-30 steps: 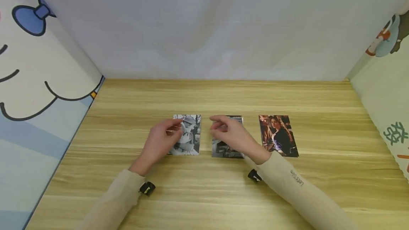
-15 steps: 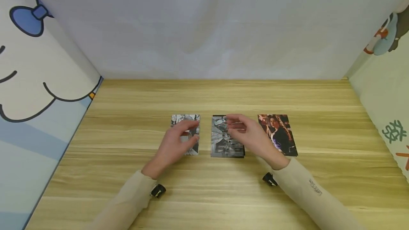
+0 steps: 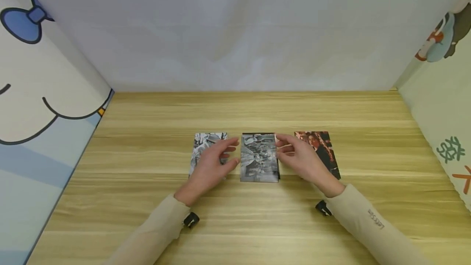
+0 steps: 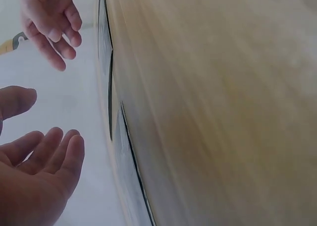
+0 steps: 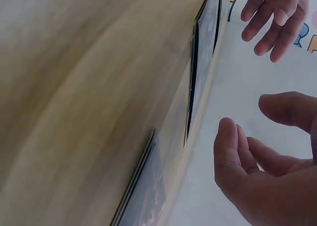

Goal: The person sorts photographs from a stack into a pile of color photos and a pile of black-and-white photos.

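Two hands hover over the wood-grain bench [image 3: 257,224], fingers loosely spread and gripping nothing: the left hand [image 3: 209,167] and right hand [image 3: 303,160] flank the middle black-and-white photo [image 3: 259,158]. This flat, glossy rectangle lies mid-bench. The left photo [image 3: 206,144] and colour portrait [image 3: 325,150] are partly hidden.

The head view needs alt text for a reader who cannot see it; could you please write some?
Two open hands, left hand and right hand, flank the middle black-and-white photo stack on a light wooden table; another black-and-white photo and a colour portrait photo lie beside it.
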